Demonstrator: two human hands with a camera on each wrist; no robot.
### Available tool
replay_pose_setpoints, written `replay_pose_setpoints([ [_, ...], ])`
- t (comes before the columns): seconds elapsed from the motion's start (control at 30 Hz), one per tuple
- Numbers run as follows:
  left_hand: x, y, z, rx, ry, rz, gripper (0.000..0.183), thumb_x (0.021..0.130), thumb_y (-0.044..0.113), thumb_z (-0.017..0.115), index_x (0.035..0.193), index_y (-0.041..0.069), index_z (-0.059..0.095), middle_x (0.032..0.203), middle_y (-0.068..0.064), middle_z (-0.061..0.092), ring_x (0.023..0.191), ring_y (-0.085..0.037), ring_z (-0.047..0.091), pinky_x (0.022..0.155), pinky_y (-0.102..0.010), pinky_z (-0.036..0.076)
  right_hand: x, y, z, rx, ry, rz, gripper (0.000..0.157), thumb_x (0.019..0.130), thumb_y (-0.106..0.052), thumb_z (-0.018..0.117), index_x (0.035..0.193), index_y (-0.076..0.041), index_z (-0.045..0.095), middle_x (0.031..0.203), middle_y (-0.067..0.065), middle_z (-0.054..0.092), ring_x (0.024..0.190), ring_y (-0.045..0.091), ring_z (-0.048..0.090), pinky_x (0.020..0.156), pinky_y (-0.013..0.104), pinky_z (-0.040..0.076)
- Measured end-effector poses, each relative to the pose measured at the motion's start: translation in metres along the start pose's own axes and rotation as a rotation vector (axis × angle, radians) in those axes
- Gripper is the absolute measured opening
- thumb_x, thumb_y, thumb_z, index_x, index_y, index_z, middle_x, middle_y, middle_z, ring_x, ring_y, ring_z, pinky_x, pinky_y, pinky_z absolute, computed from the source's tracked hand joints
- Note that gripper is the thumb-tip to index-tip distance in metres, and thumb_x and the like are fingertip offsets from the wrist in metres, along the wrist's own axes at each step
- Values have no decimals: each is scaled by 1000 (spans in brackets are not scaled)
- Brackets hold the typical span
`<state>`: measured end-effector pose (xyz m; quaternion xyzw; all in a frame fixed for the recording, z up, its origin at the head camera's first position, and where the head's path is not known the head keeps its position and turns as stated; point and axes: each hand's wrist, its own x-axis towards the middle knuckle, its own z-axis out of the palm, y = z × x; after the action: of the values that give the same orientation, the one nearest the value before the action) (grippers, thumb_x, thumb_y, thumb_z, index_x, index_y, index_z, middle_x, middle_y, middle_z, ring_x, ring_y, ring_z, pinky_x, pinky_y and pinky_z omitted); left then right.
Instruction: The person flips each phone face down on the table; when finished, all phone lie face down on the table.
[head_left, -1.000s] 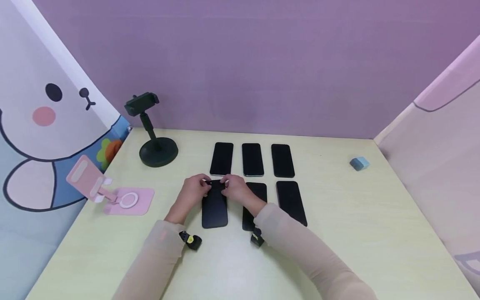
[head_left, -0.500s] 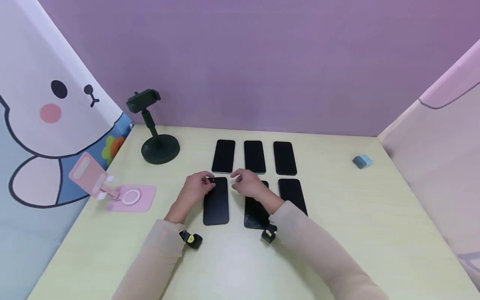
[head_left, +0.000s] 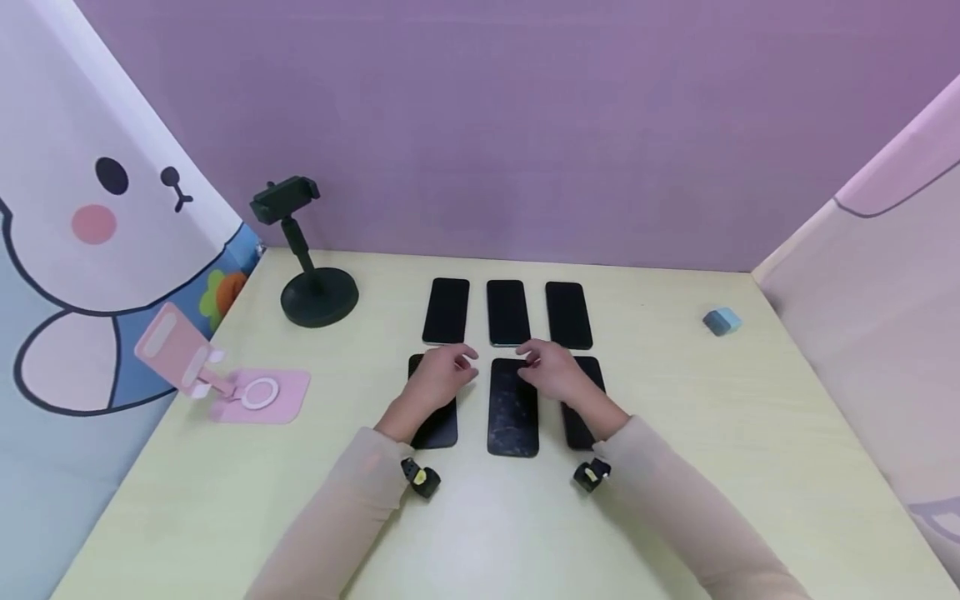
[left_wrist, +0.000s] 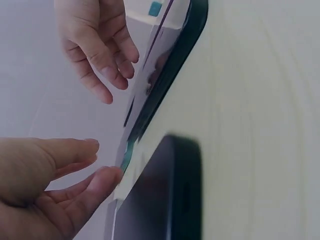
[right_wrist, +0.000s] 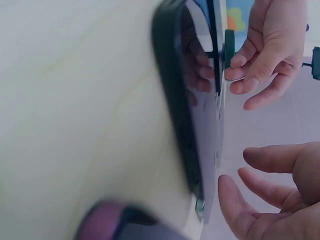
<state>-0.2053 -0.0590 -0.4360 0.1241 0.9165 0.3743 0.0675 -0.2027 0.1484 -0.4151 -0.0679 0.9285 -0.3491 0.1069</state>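
Observation:
Two rows of black smartphones lie face up on the pale table. My left hand (head_left: 441,375) is over the front-left phone (head_left: 442,427) and covers its upper part. My right hand (head_left: 553,371) is between the front-middle phone (head_left: 513,410) and the front-right phone (head_left: 579,427), partly covering the latter. Both hands hold nothing; thumbs and fingers are apart and loosely bent. In the left wrist view, the left hand (left_wrist: 55,182) is raised off the table beside a phone edge (left_wrist: 187,195). In the right wrist view, the right hand (right_wrist: 280,187) also shows a gap between thumb and fingers.
Behind lie the back-left phone (head_left: 446,310), back-middle phone (head_left: 508,313) and back-right phone (head_left: 568,315). A dark phone stand (head_left: 318,297) and a pink folding stand (head_left: 288,400) stand left. A small blue block (head_left: 722,322) lies right. A purple backdrop (head_left: 480,133) borders the table's back.
Both hands have moved right from the front-left phone, the right hand first. The left hand has left that phone's top edge. The front-middle phone is now fully uncovered except near its top-right corner.

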Motion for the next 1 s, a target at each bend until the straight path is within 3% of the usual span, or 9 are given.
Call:
replay_pose_setpoints([
  [0.2, 7, 8, 14, -39, -51, 14, 25, 92, 12, 68, 116, 5, 67, 97, -9, 69, 90, -23, 65, 80, -37, 51, -4, 14, -4, -81, -29, 77, 33, 89, -8, 68, 121, -3, 63, 109, 15, 64, 96, 27, 62, 79, 39, 52],
  [0.43, 13, 8, 24, -74, -49, 11, 29, 88, 9, 72, 117, 5, 68, 96, -10, 69, 89, -22, 65, 80, -36, 51, -2, 18, 1, -77, -41, 106, 33, 88, -9, 70, 121, -6, 63, 106, 11, 67, 90, 23, 63, 76, 37, 52],
  [1.0, 18, 5, 33, -73, -17, 21, 29, 84, 8, 75, 112, 3, 71, 89, -7, 67, 83, -21, 61, 77, -34, 50, 0, 19, 6, 57, -9, 162, 35, 85, -1, 71, 119, -4, 63, 95, 10, 67, 73, 16, 64, 65, 31, 50],
])
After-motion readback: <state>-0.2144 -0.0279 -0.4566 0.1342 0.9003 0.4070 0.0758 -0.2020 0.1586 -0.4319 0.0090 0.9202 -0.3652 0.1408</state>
